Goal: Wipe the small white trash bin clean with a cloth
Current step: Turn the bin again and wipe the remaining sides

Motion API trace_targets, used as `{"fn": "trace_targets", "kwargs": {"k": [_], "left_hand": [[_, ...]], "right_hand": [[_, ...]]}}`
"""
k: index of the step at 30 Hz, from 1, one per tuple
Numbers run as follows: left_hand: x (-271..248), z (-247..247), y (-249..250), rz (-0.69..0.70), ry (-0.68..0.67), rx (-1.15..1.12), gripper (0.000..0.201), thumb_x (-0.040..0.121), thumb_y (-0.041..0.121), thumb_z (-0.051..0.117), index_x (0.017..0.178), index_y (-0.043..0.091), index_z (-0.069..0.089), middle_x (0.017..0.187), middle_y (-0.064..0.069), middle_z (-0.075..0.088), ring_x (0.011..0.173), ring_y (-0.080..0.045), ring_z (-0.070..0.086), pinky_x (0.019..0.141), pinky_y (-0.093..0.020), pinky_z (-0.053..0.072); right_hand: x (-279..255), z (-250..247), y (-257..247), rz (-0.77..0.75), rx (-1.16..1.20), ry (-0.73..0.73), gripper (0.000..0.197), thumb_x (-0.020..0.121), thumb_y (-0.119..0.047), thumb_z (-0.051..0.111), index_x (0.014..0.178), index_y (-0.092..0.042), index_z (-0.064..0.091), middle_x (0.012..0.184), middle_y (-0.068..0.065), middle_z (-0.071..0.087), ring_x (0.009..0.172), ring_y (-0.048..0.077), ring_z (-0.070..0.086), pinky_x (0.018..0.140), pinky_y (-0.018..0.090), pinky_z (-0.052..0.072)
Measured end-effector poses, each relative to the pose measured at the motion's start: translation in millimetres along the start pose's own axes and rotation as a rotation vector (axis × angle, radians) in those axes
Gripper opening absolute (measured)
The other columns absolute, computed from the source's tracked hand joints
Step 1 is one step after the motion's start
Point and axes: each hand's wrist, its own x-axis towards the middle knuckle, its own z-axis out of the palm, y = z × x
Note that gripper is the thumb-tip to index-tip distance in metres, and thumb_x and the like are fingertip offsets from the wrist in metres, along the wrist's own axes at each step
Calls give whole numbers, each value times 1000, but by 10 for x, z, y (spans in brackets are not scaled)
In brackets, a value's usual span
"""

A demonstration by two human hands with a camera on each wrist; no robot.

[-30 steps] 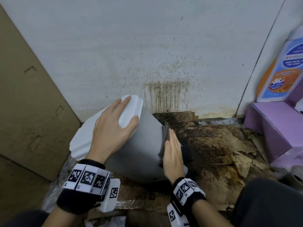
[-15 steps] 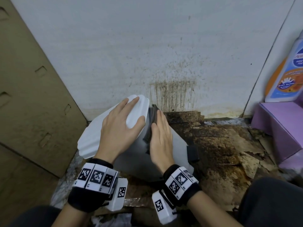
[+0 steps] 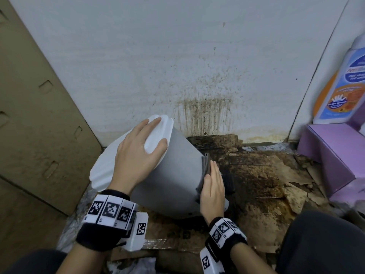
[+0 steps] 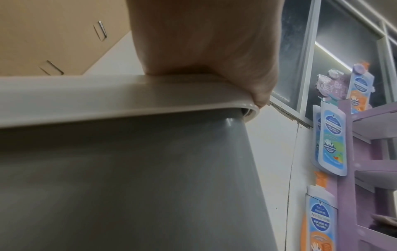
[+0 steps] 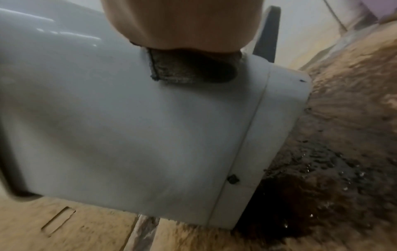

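The small bin (image 3: pixel 173 175) has a grey-white body and a white lid (image 3: pixel 106 169), and it leans over to the left on the floor. My left hand (image 3: pixel 138 153) lies on the lid with fingers spread and straight, thumb at the lid's rim (image 4: pixel 253 110). My right hand (image 3: pixel 212 186) is flat and presses a grey cloth (image 3: pixel 205 165) against the bin's right side, low near the base. In the right wrist view the cloth (image 5: pixel 182 71) sticks out from under the palm onto the bin wall (image 5: pixel 128 127). A black pedal (image 3: pixel 229 182) shows behind the right hand.
A brown cardboard panel (image 3: pixel 35 115) stands on the left. The white wall (image 3: pixel 205 115) behind is streaked brown. The floor (image 3: pixel 266 184) to the right is wet, dirty cardboard. A purple shelf (image 3: pixel 331 151) with a soap bottle (image 3: pixel 341 86) stands at the far right.
My right hand slid the cloth up the bin's side to near the lid, then back down toward the base. My left hand stayed on the lid.
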Motion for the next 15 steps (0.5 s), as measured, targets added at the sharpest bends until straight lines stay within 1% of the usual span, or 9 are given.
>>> {"fn": "trace_targets", "kwargs": {"k": [2,6,11,13,15], "left_hand": [[0,-5,-9,-15,3,-5,60,90,59,46,149,46,44,159,19,42,147,-9,38,117,-51,36],[-2,-12,-9,-16,4,-11,60,90,58,47,149,46,43,159,19,42,147,-8,38,117,-51,37],[-21,-18,-12,2,6,-6,59,91,56,47,149,44,43,159,19,42,147,-9,38,117,-51,37],[-22,-42,-32,-3,-4,-3,58,91,57,46,148,46,44,159,18,41,147,-10,38,117,-52,36],[-9,-72,-59,0,-16,5,54,90,57,45,144,47,47,158,16,43,145,-11,39,116,-53,36]], "right_hand": [[-14,14,15,14,6,3,65,102,-45,16,163,-24,26,170,-11,22,156,3,15,130,33,11],[-60,21,57,53,6,45,66,101,-47,15,162,-24,27,170,-10,23,156,4,15,129,34,13],[-91,103,-19,120,-9,103,68,101,-46,11,162,-23,28,170,-7,24,157,7,15,129,32,10],[-49,110,-45,115,-18,92,71,99,-48,10,163,-23,27,170,-7,23,157,8,14,129,34,9],[47,85,-61,99,-35,30,69,99,-46,12,163,-23,25,171,-8,21,158,8,13,129,35,8]]}}
